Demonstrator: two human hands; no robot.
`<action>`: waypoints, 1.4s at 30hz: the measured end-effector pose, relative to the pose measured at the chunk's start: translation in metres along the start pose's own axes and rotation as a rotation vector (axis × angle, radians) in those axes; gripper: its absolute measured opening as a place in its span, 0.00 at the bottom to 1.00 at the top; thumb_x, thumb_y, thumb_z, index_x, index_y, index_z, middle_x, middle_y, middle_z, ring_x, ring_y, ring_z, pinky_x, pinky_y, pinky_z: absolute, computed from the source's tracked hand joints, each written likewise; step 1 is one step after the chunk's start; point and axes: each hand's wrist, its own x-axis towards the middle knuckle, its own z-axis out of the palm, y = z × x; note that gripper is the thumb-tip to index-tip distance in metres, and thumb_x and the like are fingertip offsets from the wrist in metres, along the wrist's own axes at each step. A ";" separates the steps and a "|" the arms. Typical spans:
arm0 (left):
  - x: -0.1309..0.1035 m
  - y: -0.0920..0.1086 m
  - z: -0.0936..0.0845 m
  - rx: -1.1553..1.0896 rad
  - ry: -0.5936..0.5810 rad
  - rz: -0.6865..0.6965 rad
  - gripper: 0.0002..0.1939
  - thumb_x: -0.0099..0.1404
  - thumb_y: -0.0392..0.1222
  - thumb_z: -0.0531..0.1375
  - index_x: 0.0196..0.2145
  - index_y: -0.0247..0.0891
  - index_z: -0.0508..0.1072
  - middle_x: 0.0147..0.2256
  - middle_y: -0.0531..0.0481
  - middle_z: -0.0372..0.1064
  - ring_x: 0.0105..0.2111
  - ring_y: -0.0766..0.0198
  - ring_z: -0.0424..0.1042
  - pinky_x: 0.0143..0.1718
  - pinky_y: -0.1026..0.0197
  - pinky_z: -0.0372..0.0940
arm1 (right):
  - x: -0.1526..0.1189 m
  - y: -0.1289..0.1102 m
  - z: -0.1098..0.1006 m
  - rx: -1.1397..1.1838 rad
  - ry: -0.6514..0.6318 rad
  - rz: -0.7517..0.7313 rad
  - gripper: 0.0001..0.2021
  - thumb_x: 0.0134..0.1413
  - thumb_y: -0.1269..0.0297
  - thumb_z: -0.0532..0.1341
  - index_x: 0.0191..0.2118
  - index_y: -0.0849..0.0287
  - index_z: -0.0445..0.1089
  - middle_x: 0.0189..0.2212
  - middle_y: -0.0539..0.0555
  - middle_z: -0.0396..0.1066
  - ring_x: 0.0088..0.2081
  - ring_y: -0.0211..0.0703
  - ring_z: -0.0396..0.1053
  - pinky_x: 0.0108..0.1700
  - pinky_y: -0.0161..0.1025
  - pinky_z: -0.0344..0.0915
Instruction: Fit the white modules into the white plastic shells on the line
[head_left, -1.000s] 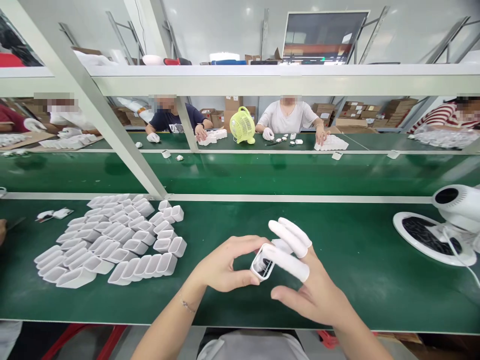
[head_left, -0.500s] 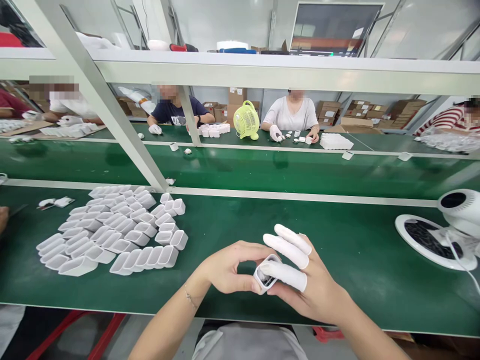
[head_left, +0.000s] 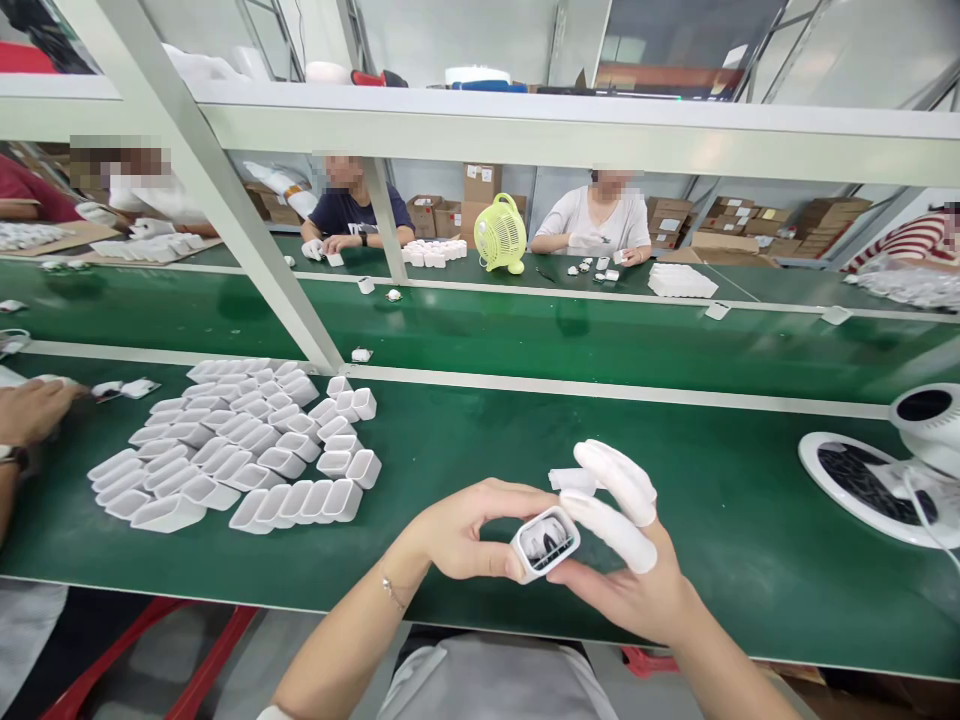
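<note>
In the head view I hold a small white plastic housing (head_left: 550,545) above the near part of the green bench, its open end facing me. Dark and whitish parts show inside it. My left hand (head_left: 480,530) grips its left side between thumb and fingers. White finger cots cover several fingers of my right hand (head_left: 626,560). That hand's thumb and a covered finger touch the housing's right side. Beyond these fingers a short whitish piece (head_left: 574,481) sticks out; I cannot tell whether it is another cot. To the left stand many similar white housings (head_left: 255,470), open ends up.
A co-worker's hand (head_left: 34,410) is at the left edge, near small white parts (head_left: 126,389). A white round-based device (head_left: 862,490) stands right. A slanted post (head_left: 217,200) rises from the bench rail. Across the green belt (head_left: 637,345), people work beside a green fan (head_left: 501,235).
My right fingers have come out of the housing's opening and lifted to its right edge, so its inside shows. The co-worker's hand at left has come further into view.
</note>
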 end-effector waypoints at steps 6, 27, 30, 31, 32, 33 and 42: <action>-0.001 0.001 -0.001 0.022 0.017 -0.015 0.29 0.64 0.63 0.54 0.43 0.31 0.72 0.35 0.39 0.69 0.34 0.58 0.68 0.38 0.59 0.65 | 0.001 -0.001 -0.002 -0.102 -0.086 -0.087 0.17 0.59 0.69 0.61 0.54 0.51 0.66 0.66 0.56 0.48 0.66 0.60 0.48 0.57 0.57 0.63; 0.004 0.006 -0.004 -0.097 0.029 0.003 0.26 0.64 0.58 0.58 0.42 0.29 0.75 0.34 0.39 0.70 0.32 0.58 0.69 0.35 0.60 0.64 | 0.000 0.001 -0.004 0.036 -0.146 -0.022 0.24 0.60 0.65 0.59 0.61 0.49 0.57 0.67 0.56 0.45 0.67 0.61 0.41 0.61 0.60 0.55; 0.005 0.005 -0.005 -0.068 0.006 0.002 0.26 0.65 0.57 0.56 0.43 0.28 0.74 0.35 0.39 0.70 0.33 0.57 0.68 0.36 0.59 0.64 | 0.004 -0.003 -0.003 0.018 -0.151 -0.052 0.21 0.59 0.71 0.57 0.57 0.47 0.61 0.69 0.50 0.40 0.68 0.60 0.38 0.59 0.57 0.58; 0.006 0.005 -0.005 -0.060 -0.010 -0.003 0.25 0.65 0.57 0.55 0.43 0.28 0.74 0.35 0.38 0.70 0.34 0.57 0.69 0.37 0.59 0.64 | 0.006 -0.005 -0.002 0.027 -0.142 -0.045 0.21 0.59 0.73 0.57 0.56 0.47 0.62 0.69 0.49 0.39 0.68 0.60 0.39 0.58 0.56 0.59; 0.006 0.005 -0.006 -0.050 -0.028 -0.012 0.25 0.66 0.56 0.55 0.44 0.29 0.73 0.36 0.38 0.70 0.35 0.56 0.69 0.39 0.58 0.64 | 0.007 -0.006 -0.001 0.038 -0.136 -0.036 0.20 0.58 0.73 0.57 0.54 0.48 0.63 0.69 0.49 0.40 0.68 0.60 0.40 0.58 0.56 0.59; 0.006 0.004 -0.006 -0.039 -0.043 -0.021 0.25 0.66 0.56 0.55 0.45 0.29 0.73 0.37 0.37 0.70 0.36 0.55 0.69 0.40 0.57 0.65 | 0.008 -0.006 0.000 0.043 -0.140 -0.027 0.18 0.58 0.74 0.57 0.52 0.49 0.64 0.68 0.49 0.41 0.67 0.59 0.41 0.58 0.55 0.59; -0.003 -0.012 -0.015 0.042 0.028 -0.046 0.28 0.65 0.61 0.55 0.51 0.34 0.72 0.38 0.41 0.69 0.34 0.59 0.66 0.37 0.60 0.61 | 0.009 0.022 0.001 0.347 -0.205 0.098 0.15 0.62 0.62 0.55 0.54 0.49 0.65 0.66 0.53 0.48 0.66 0.55 0.48 0.56 0.49 0.63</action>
